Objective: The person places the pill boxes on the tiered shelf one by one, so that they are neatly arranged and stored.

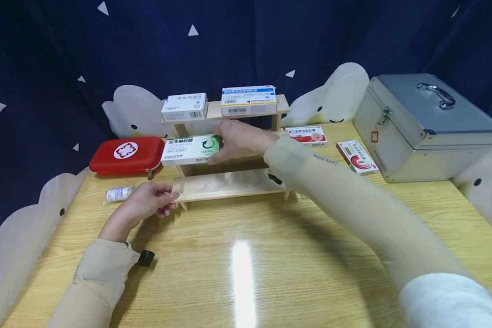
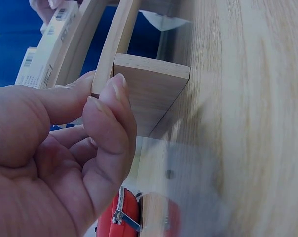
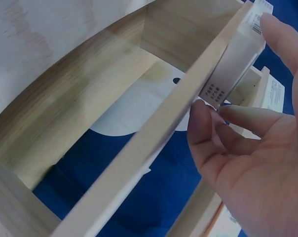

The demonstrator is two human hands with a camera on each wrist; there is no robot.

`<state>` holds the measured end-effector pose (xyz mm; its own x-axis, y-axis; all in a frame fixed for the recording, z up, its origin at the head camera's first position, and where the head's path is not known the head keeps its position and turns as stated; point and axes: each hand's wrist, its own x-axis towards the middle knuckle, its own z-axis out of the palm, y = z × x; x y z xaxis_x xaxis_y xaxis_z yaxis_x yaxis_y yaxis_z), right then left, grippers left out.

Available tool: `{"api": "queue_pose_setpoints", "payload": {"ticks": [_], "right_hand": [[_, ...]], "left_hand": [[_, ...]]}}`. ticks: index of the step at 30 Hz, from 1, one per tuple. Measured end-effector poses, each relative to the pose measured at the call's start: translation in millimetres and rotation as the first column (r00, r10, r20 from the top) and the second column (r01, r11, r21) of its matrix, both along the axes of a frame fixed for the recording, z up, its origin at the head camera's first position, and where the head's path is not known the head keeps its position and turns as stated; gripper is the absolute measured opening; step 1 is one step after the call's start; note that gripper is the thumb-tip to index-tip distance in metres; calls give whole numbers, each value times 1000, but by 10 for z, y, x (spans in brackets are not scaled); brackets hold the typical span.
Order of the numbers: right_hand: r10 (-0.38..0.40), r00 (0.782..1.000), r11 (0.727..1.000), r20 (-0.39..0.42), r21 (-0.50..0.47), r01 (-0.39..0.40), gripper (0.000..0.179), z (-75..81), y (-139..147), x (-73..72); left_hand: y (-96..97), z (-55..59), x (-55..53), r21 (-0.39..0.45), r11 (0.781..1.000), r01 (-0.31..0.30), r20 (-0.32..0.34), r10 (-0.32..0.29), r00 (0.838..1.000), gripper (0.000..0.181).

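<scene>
A three-tier wooden shelf (image 1: 229, 184) stands on the table. My left hand (image 1: 145, 202) pinches the left end of its lowest board between thumb and fingers, seen close in the left wrist view (image 2: 65, 143). My right hand (image 1: 243, 139) reaches over to the middle tier and holds the right end of a green-and-white medicine box (image 1: 186, 149), which lies at that tier's left side. In the right wrist view, the thumb and fingers sit around the end of the box (image 3: 233, 64). On the top tier lie a white medicine box (image 1: 184, 107) and a blue-and-white medicine box (image 1: 248, 100).
Left of the shelf are a red zippered case (image 1: 127, 156) and a small white bottle (image 1: 118, 193). A red-and-white box (image 1: 307, 135) sits at the middle tier's right, partly behind my right arm. Another medicine box (image 1: 356, 157) lies beside a silver metal case (image 1: 430, 127).
</scene>
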<state>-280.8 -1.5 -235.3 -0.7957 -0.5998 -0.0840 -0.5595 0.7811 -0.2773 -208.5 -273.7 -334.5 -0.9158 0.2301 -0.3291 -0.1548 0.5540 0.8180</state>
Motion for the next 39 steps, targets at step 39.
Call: {"api": "queue_pose_setpoints", "payload": {"ticks": [39], "right_hand": [[-208,974,952,-85,-248,182,64,-350,2627,1040]], "left_hand": [[-16,-7,-1,-32,999,24,-5,-24,1000,41]]}}
